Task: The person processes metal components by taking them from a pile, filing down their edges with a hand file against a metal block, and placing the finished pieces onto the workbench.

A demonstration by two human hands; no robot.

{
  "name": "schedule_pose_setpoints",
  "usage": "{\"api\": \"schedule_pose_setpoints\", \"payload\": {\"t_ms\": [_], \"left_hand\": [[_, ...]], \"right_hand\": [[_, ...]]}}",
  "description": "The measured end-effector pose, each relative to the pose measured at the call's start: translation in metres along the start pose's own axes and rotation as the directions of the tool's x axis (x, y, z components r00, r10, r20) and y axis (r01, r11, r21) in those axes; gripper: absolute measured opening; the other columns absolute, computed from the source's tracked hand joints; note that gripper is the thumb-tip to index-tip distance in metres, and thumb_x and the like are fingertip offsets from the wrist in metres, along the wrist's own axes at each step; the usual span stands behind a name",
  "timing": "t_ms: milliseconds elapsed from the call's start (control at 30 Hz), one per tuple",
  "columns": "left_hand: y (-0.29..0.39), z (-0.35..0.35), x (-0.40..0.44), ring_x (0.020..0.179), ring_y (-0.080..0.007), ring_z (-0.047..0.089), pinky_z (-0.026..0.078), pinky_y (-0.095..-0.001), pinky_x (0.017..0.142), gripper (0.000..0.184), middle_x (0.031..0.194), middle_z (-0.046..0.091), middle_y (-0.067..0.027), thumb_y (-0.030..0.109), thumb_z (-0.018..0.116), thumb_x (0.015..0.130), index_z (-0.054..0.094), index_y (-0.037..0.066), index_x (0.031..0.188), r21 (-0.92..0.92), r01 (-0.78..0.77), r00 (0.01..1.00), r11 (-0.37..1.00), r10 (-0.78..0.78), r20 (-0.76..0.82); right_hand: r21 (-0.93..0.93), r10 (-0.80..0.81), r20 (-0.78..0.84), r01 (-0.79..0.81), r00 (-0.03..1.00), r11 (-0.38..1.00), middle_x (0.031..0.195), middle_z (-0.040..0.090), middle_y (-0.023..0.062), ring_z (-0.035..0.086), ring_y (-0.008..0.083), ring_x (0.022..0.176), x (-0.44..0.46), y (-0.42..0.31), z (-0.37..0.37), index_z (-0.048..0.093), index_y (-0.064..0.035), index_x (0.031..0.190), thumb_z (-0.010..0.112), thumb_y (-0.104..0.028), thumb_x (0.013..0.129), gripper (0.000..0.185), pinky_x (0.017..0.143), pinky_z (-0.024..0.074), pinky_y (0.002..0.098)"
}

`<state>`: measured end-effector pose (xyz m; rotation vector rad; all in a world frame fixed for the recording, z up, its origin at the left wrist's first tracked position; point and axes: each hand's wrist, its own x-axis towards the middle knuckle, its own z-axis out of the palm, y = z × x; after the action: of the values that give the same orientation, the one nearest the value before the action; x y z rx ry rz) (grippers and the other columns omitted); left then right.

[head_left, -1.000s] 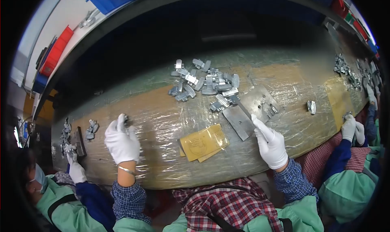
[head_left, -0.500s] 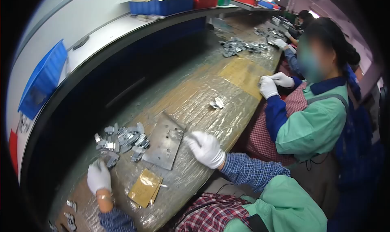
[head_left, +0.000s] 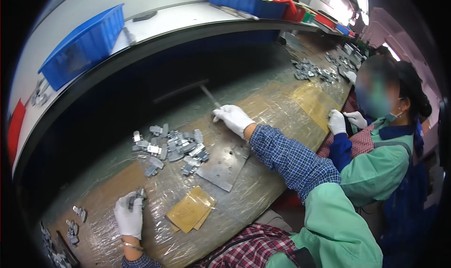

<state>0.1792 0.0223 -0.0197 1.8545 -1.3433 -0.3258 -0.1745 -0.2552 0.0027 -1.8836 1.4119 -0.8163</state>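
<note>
Far left edge, red bin (head_left: 17, 132); blue bin (head_left: 84, 47) upper left, on the shelf (head_left: 171, 20). Lower left corner: cluster of small metal parts (head_left: 53, 249), dark block (head_left: 67, 250) just beside it, then two loose spots of parts, lower one (head_left: 73, 232) and upper one (head_left: 80, 214).

Left hand (head_left: 128, 217), lower left of frame, white glove, bangle (head_left: 132, 246) at wrist. Thumb and fingers pinch a small metal piece (head_left: 138, 196); it sits at the fingertips, upper right side of the hand, partly hidden by the glove. Exact finger contact too small to tell.

Left of centre, above and right of that hand: pile of metal pieces (head_left: 174, 149), apart from the held one. Yellow papers (head_left: 190, 209) lower centre, stacked askew, right of left hand. Plaid cloth (head_left: 251, 242) at bottom.

Centre: grey bar (head_left: 210, 96) slants from upper left down to the right hand (head_left: 233, 119). Gloved fingers closed together on its lower end; most of the bar sticks out beyond the fingertips, toward upper left. Flat metal plate (head_left: 224, 167) lies below the right hand, beside the pile. Checked sleeve (head_left: 293, 157) runs down to the right.

Right: yellow sheet (head_left: 315, 103) on the table, distant parts heap (head_left: 312, 72) above it, then co-worker's gloved hands (head_left: 337, 122) close together near table edge.
</note>
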Motion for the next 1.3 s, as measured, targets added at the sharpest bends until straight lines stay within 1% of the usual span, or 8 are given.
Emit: {"api": "schedule_pose_setpoints", "payload": {"t_ms": [133, 400, 467, 533, 667, 767, 1100, 1300], "left_hand": [[0.001, -0.006, 0.0, 0.08, -0.0269, 0.066, 0.053, -0.0398, 0.076, 0.021, 0.089, 0.069, -0.0117, 0.011, 0.082, 0.084, 0.077, 0.005, 0.104, 0.059, -0.034, 0.998, 0.998, 0.03, 0.064], [0.014, 0.002, -0.013, 0.086, -0.0304, 0.061, 0.05, -0.0447, 0.077, 0.026, 0.087, 0.064, -0.0079, 0.018, 0.087, 0.078, 0.078, 0.01, 0.101, 0.189, -0.273, 0.957, 0.943, 0.247, 0.151], [0.018, 0.003, -0.012, 0.087, -0.0326, 0.061, 0.049, -0.0462, 0.077, 0.023, 0.087, 0.063, -0.0087, 0.017, 0.085, 0.08, 0.077, 0.01, 0.1, 0.304, -0.34, 0.94, 0.89, 0.311, 0.139], [0.015, 0.002, -0.012, 0.087, -0.0332, 0.061, 0.049, -0.0467, 0.076, 0.02, 0.088, 0.064, -0.0092, 0.016, 0.083, 0.082, 0.076, 0.01, 0.1, 0.386, -0.355, 0.935, 0.851, 0.329, 0.132], [0.019, 0.0, -0.014, 0.087, -0.0332, 0.062, 0.049, -0.0464, 0.076, 0.016, 0.088, 0.064, -0.0095, 0.014, 0.081, 0.084, 0.075, 0.009, 0.098, 0.348, -0.358, 0.933, 0.867, 0.345, 0.1], [0.061, 0.013, -0.023, 0.08, -0.0295, 0.062, 0.048, -0.0428, 0.076, 0.016, 0.083, 0.067, -0.0073, 0.014, 0.08, 0.083, 0.08, 0.01, 0.099, -0.004, -0.402, 0.913, 0.915, 0.402, 0.073], [0.127, 0.095, -0.04, 0.077, -0.0306, 0.062, 0.05, -0.0436, 0.071, 0.015, 0.077, 0.068, -0.0067, 0.012, 0.085, 0.078, 0.075, 0.009, 0.089, -0.021, -0.483, 0.854, 0.875, 0.476, 0.208], [0.125, 0.102, -0.042, 0.079, -0.0311, 0.064, 0.05, -0.0445, 0.07, 0.017, 0.081, 0.069, -0.0066, 0.012, 0.086, 0.078, 0.073, 0.01, 0.088, 0.049, -0.513, 0.846, 0.857, 0.495, 0.199]], "right_hand": [[-0.216, -0.016, 0.322, 0.09, 0.947, 0.972, 0.101, 0.073, 0.0233, 0.07, 0.0371, 0.1, -0.012, -0.074, 0.052, 0.073, 0.0004, 0.096, 0.062, -0.032, 0.102, 0.035, 0.088, 0.0534, 0.043], [0.016, -0.396, 0.166, 0.399, 0.903, 0.917, 0.096, 0.068, 0.0221, 0.068, 0.0386, 0.095, -0.049, -0.058, 0.103, 0.068, 0.0023, 0.117, 0.061, -0.028, 0.104, 0.033, 0.086, 0.0539, 0.0423], [0.202, -0.277, 0.245, 0.231, 0.929, 0.952, 0.105, 0.069, 0.0189, 0.069, 0.0318, 0.096, -0.07, -0.083, 0.08, 0.066, 0.0031, 0.119, 0.062, -0.023, 0.105, 0.03, 0.086, 0.0543, 0.0405], [0.102, -0.483, -0.071, 0.488, 0.873, 0.867, 0.105, 0.07, 0.0173, 0.07, 0.0262, 0.092, -0.086, -0.07, 0.077, 0.065, 0.0033, 0.12, 0.061, -0.022, 0.105, 0.029, 0.082, 0.0554, 0.0372], [0.529, -0.194, 0.025, 0.152, 0.981, 0.835, 0.096, 0.073, 0.0088, 0.066, 0.0133, 0.079, -0.152, -0.058, 0.02, 0.066, -0.0001, 0.117, 0.057, -0.017, 0.108, 0.021, 0.071, 0.0543, 0.0273], [0.455, 0.081, 0.056, -0.098, 0.995, 0.885, 0.077, 0.065, 0.0, 0.052, 0.0031, 0.057, -0.203, -0.043, -0.017, 0.067, -0.0007, 0.111, 0.053, -0.013, 0.11, 0.019, 0.053, 0.0411, 0.0193], [0.289, 0.055, 0.116, -0.087, 0.992, 0.953, 0.058, 0.052, -0.0002, 0.05, 0.0079, 0.05, -0.262, -0.011, -0.045, 0.071, 0.0038, 0.123, 0.051, -0.016, 0.109, 0.032, 0.052, 0.0411, 0.0269], [0.131, -0.159, 0.203, 0.134, 0.966, 0.982, 0.112, 0.073, 0.0242, 0.074, 0.0318, 0.082, -0.243, -0.04, -0.03, 0.057, -0.0019, 0.146, 0.058, -0.006, 0.102, 0.043, 0.075, 0.0577, 0.036]]}}
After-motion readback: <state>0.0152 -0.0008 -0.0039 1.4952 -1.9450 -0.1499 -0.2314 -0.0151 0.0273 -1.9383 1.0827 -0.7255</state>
